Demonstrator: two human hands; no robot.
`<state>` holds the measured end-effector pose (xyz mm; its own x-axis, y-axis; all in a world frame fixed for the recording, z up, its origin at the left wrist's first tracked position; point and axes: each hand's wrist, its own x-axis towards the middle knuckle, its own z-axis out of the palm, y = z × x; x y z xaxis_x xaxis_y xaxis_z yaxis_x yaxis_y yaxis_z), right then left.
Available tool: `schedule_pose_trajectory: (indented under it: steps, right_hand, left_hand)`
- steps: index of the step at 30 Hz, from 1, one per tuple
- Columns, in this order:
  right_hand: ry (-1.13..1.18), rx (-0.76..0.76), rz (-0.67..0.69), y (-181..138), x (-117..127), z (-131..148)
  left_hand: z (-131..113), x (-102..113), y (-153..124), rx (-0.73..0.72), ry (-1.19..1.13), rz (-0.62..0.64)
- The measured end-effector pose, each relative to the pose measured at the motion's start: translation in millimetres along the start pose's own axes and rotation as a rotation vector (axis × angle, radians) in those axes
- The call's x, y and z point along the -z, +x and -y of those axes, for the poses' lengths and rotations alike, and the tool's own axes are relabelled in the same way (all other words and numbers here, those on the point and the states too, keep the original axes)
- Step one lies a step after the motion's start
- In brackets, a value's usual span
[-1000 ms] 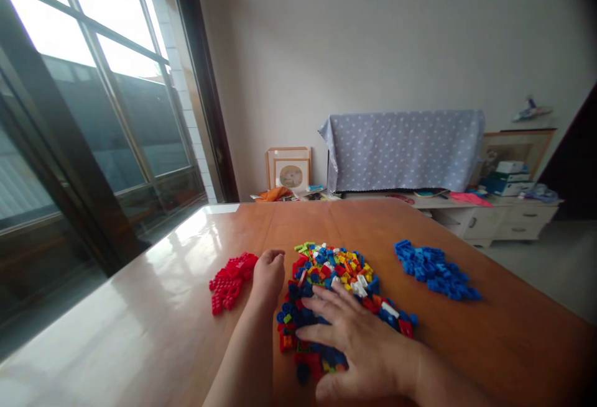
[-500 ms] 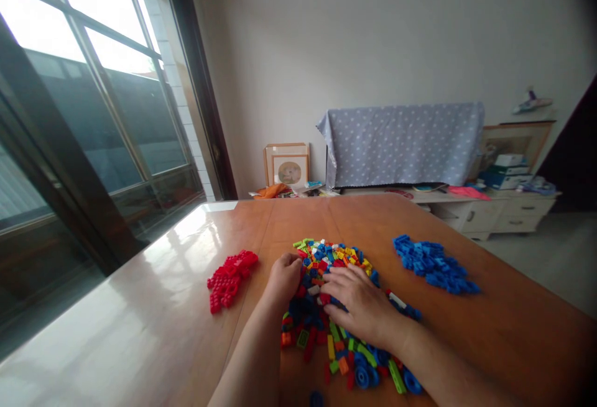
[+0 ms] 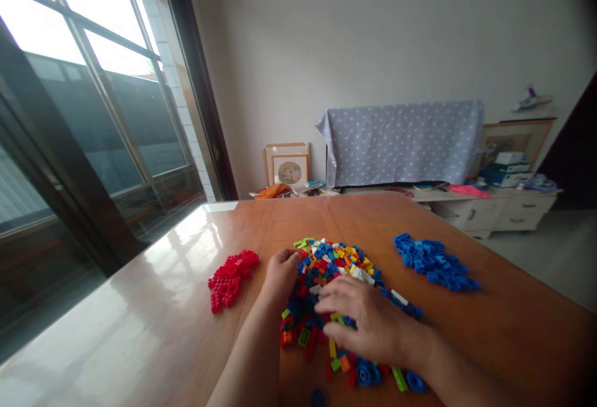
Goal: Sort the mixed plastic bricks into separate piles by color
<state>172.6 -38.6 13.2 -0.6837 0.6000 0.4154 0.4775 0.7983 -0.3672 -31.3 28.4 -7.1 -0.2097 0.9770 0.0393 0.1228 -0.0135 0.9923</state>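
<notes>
A heap of mixed coloured toy bricks (image 3: 333, 264) lies in the middle of the wooden table (image 3: 196, 307). My left hand (image 3: 281, 270) rests on the heap's left edge with fingers curled down into the bricks; what they hold is hidden. My right hand (image 3: 364, 317) lies over the near part of the heap, fingers stretched out and pointing left, palm down on the bricks. To the left sits a small pile of red bricks (image 3: 228, 278). At the right is a pile of blue bricks (image 3: 433, 262).
Loose bricks and blue wheels (image 3: 368, 374) lie near the table's front edge. Beyond the table are a large window (image 3: 88, 102), framed pictures (image 3: 288, 168) on the floor, a cloth-covered object (image 3: 401, 143) and a low white cabinet (image 3: 489, 214).
My left hand moved right from the red pile to the mixed heap. My right hand slid forward over the heap, then drew back toward me, spreading bricks toward the table's near edge.
</notes>
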Motion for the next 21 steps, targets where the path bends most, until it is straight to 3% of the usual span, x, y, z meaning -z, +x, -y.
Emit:
schedule_pose_trajectory:
  steps: [3, 6, 9, 17, 21]
  right_hand:
    - [0.011, 0.184, 0.214, 1.5, -11.4, 34.8]
    - [-0.095, 0.282, 0.32, 1.8, -23.4, 44.5]
    - [-0.163, 0.177, 0.254, 0.7, -27.1, 35.6]
    - [-0.364, -0.29, -0.09, 7.7, -15.2, -17.0]
    - [-0.446, -0.4, -0.158, 9.2, -13.3, -38.5]
  left_hand:
    - [-1.5, 2.2, -0.1, 0.0, -0.02, -0.028]
    - [-2.9, 3.1, -0.6, -0.013, -0.013, -0.043]
    - [-3.3, 3.3, -1.0, -0.024, -0.008, -0.032]
    - [17.4, -6.3, 9.2, -0.102, 0.123, 0.034]
    - [22.0, -12.8, 8.9, -0.169, 0.235, 0.083]
